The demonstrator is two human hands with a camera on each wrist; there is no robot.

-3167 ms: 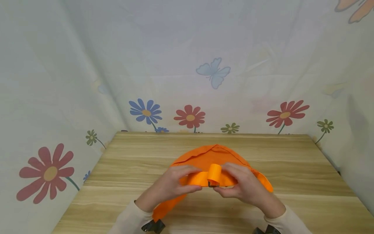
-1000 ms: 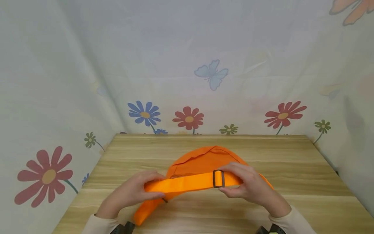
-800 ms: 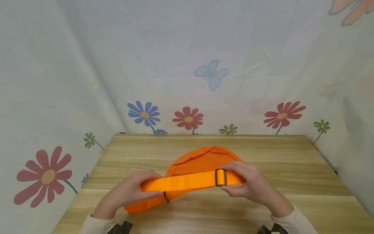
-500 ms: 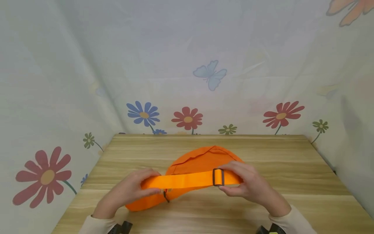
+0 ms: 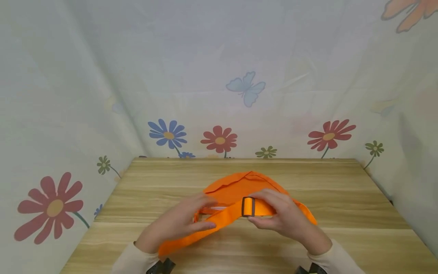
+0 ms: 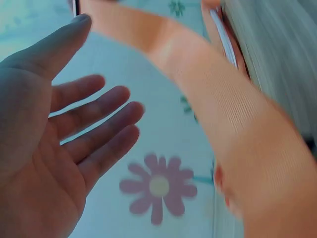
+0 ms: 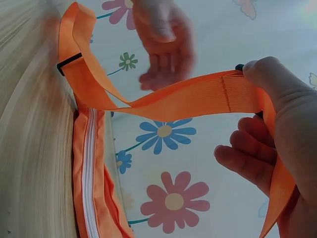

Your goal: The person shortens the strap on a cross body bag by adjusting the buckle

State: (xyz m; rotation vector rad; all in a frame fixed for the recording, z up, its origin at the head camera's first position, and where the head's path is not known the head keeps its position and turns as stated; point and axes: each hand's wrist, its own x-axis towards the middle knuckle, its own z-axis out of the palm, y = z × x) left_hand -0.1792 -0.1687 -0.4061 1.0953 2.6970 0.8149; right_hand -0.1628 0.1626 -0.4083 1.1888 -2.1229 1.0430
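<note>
An orange bag [image 5: 241, 192] with a white zipper [image 7: 89, 168] lies on the table. Its orange strap [image 5: 226, 217] loops toward me and carries a black slider buckle [image 5: 253, 207]. My right hand [image 5: 285, 219] pinches the strap just beside that buckle, thumb below in the head view and the other fingers curled behind. My left hand [image 5: 176, 220] is spread at the strap's left part; the left wrist view shows its fingers [image 6: 101, 114] extended and holding nothing. A second black strap fitting [image 7: 69, 63] appears in the right wrist view.
The wooden table [image 5: 325, 182] has a straight far edge and stands against a pale curtain [image 5: 184, 57] printed with flowers and butterflies. More of this curtain hangs along both sides.
My left hand has let go of the strap and moved right; the strap's left part has sagged toward me. My right hand has shifted slightly left, still holding the strap by the buckle.
</note>
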